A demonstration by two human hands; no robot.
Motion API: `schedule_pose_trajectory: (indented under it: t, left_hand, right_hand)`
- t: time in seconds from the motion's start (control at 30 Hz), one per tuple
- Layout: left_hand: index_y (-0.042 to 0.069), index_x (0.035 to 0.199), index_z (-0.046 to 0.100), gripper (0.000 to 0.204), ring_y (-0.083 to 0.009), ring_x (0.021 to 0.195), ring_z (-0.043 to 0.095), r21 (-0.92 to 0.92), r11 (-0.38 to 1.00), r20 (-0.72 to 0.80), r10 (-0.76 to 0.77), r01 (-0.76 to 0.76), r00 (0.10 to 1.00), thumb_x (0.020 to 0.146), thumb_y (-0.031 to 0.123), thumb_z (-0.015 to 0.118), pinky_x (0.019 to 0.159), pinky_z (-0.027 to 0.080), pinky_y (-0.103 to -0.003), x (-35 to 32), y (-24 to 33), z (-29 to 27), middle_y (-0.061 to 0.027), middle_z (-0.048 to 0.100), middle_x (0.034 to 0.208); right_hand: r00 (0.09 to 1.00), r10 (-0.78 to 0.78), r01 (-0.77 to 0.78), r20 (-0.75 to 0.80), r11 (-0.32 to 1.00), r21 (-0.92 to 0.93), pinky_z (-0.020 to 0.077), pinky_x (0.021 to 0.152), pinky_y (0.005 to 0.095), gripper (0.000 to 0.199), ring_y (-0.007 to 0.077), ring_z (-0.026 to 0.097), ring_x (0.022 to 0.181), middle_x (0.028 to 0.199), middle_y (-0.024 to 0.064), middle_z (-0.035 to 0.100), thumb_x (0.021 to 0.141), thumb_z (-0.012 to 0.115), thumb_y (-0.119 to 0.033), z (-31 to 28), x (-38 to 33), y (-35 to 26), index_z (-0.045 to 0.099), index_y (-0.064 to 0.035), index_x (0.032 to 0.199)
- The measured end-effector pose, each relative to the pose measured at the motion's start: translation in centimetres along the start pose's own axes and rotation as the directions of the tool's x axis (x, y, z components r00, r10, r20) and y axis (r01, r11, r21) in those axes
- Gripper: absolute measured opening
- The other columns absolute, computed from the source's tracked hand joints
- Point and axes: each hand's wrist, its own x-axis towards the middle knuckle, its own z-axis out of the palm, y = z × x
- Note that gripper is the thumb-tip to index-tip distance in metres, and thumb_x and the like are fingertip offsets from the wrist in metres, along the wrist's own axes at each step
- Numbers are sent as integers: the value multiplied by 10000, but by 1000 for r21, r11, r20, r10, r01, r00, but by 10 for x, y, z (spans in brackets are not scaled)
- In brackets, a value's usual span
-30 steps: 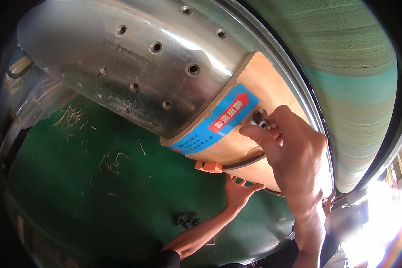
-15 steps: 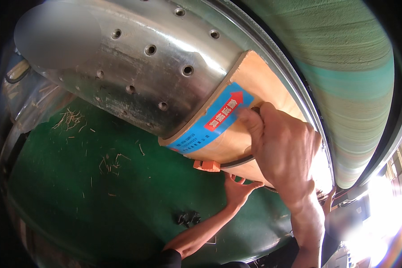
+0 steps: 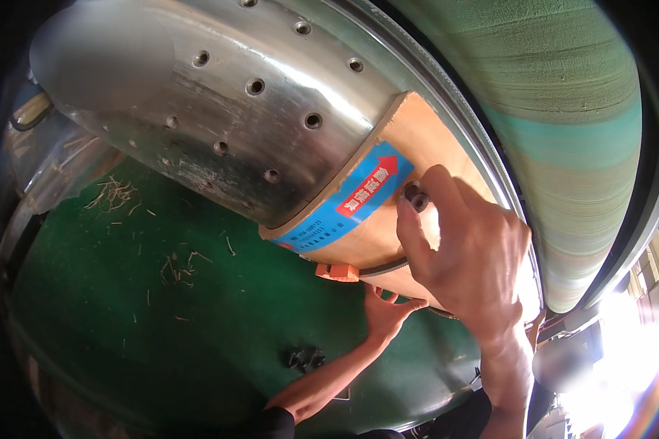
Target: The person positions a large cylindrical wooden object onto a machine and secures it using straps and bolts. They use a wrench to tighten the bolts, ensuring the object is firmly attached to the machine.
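Two bare hands are working at a tan pad strapped onto a big metal drum. Nearest, the left hand is reaching up with fingers spread, touching the pad's lower edge beside an orange clip. Farther up, the right hand is pinching a small dark bolt against the pad, just right of its blue label. Below, wood chips are lying on a green floor.

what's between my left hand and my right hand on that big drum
In the head view, the lower edge of the tan pad lies between them: the right hand pinches a small dark bolt on its face, and the left hand presses up beneath it, near an orange clip.
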Motion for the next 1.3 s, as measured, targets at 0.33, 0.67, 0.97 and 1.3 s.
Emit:
schedule_pose_trajectory:
  t: [0.33,0.67,0.97,1.3]
  left_hand:
    - [5,1404,330,1048,-231,1243,504,25,999,-14,-35,35,999,568,115,953,1020,484,-474,2,2,-2,-137,486,1376]
    - [15,1400,345,1029,-229,1235,514,127,991,-12,-29,30,1000,567,86,946,1024,487,-477,1,7,-2,-136,487,1380]
    - [27,1380,382,991,-229,1219,526,6,998,-14,-66,66,998,565,67,943,1010,491,-485,2,0,-3,-127,516,1349]
    - [27,1311,469,874,-234,1189,551,2,1000,-32,-12,12,999,567,10,927,1026,490,-481,-1,3,3,-112,547,1295]
  right_hand:
    - [993,51,-45,107,997,-62,420,439,379,269,288,591,494,630,80,635,875,680,-323,0,-2,-2,624,-72,797]
    - [971,102,-86,215,993,-81,440,451,379,258,285,617,521,724,82,672,856,697,-285,-10,-6,-3,602,-52,794]
    - [999,14,-15,30,999,44,456,457,347,231,247,618,512,713,60,671,849,718,-263,0,-8,6,616,-57,825]
    - [911,-51,169,-410,952,256,417,904,460,530,355,504,1015,1170,171,529,860,684,-378,52,-13,69,563,-29,1239]
